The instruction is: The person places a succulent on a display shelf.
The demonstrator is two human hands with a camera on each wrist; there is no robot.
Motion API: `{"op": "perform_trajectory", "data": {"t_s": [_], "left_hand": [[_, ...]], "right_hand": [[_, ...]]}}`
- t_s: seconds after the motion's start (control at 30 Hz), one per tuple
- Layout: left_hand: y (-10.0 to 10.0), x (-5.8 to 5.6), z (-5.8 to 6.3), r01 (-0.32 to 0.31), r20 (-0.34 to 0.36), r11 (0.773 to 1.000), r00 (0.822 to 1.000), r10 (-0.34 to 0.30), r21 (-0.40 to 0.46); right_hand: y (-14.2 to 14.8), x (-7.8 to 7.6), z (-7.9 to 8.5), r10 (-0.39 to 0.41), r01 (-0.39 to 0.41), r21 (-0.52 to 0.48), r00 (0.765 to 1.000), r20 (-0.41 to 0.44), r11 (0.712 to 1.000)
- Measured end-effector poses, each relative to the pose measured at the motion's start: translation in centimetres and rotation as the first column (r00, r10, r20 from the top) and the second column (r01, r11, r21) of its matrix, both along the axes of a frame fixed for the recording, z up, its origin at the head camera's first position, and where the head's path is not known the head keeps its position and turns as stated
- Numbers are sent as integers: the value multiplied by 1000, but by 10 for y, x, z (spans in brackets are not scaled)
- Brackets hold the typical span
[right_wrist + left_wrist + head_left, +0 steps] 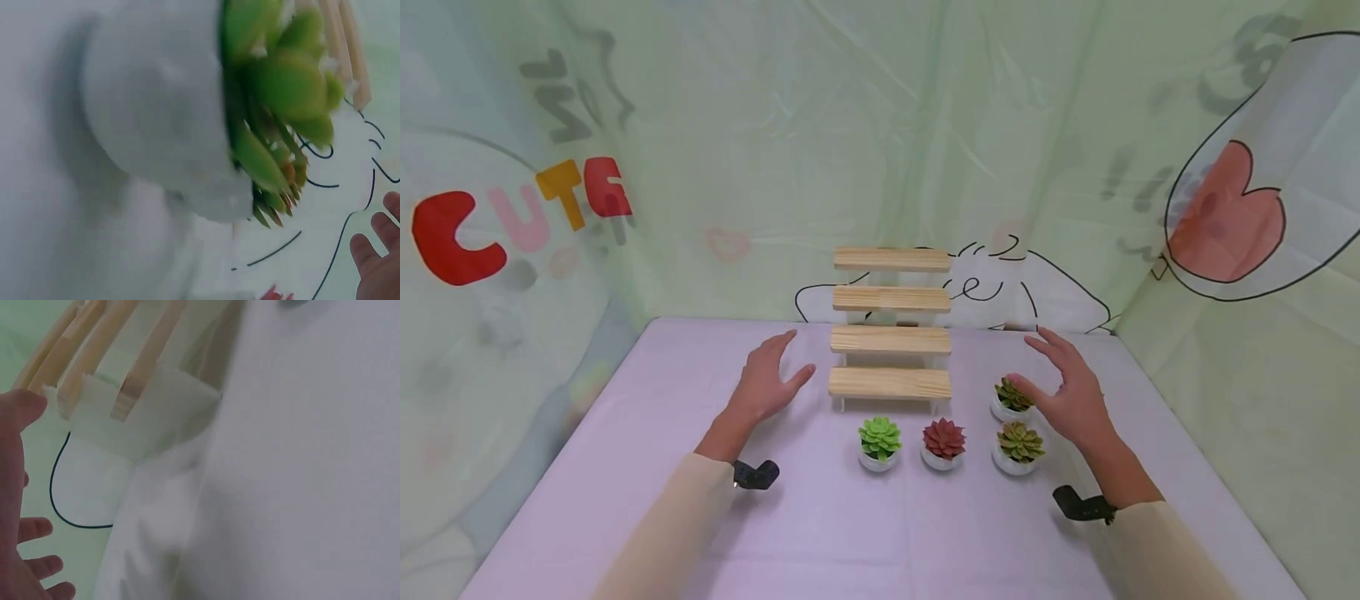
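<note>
My left hand point(766, 382) hovers to the left of a wooden stepped shelf point(891, 383), fingers spread and holding nothing. On the other side, my right hand point(1072, 400) is held open over two olive-green succulents in white pots; its thumb overlaps the rear succulent point(1013, 398) in the head view, and contact cannot be told. The front succulent point(1019, 443) stands just nearer me. A bright green succulent point(880, 440) and a dark red succulent point(943, 442) stand in front of the shelf. Close up in the right wrist view is a white pot point(156, 94).
A pale lilac cloth covers the table point(820, 533). Behind the shelf hangs a light green curtain point(760, 183) with printed drawings, and similar sheets close off both sides. Each wrist wears a black camera mount point(756, 475).
</note>
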State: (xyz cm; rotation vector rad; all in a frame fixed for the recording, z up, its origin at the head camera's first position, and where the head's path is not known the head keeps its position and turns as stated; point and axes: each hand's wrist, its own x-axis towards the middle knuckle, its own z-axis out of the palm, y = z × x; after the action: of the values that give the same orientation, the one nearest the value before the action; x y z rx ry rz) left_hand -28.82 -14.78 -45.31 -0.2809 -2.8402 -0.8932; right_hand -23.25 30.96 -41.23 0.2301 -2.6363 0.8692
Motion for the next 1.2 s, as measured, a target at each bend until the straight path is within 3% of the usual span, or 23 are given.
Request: {"op": "perform_trajectory", "data": {"t_s": [0.1, 0.23, 0.37, 0.5, 0.67, 0.93, 1.03, 1.2], "left_hand": [[11, 5, -6, 0, 37, 994, 999, -4, 109], [23, 11, -11, -22, 116, 968, 993, -8, 249], [32, 13, -14, -38, 198, 919, 979, -44, 392], [38, 11, -19, -34, 245, 862, 964, -106, 505], [43, 8, -21, -35, 286, 779, 940, -188, 626], [50, -2, -26, -117, 350, 676, 911, -219, 727], [51, -4, -27, -139, 362, 656, 906, -218, 742], [50, -5, -26, -162, 375, 643, 903, -209, 748]], "right_hand": [[-6, 14, -10, -3, 2, -75, 1000, -21, 997], [-13, 31, -24, 0, -8, -200, 999, -38, 980], [-18, 45, -36, -20, 20, -351, 1000, 3, 936], [-21, 58, -46, -95, 141, -419, 987, 130, 897], [-23, 68, -51, -147, 257, -404, 948, 283, 878], [-19, 74, -52, -73, 256, -328, 874, 481, 909], [-16, 73, -56, -51, 248, -314, 851, 523, 916], [-16, 71, -59, -42, 250, -315, 838, 543, 916]]}}
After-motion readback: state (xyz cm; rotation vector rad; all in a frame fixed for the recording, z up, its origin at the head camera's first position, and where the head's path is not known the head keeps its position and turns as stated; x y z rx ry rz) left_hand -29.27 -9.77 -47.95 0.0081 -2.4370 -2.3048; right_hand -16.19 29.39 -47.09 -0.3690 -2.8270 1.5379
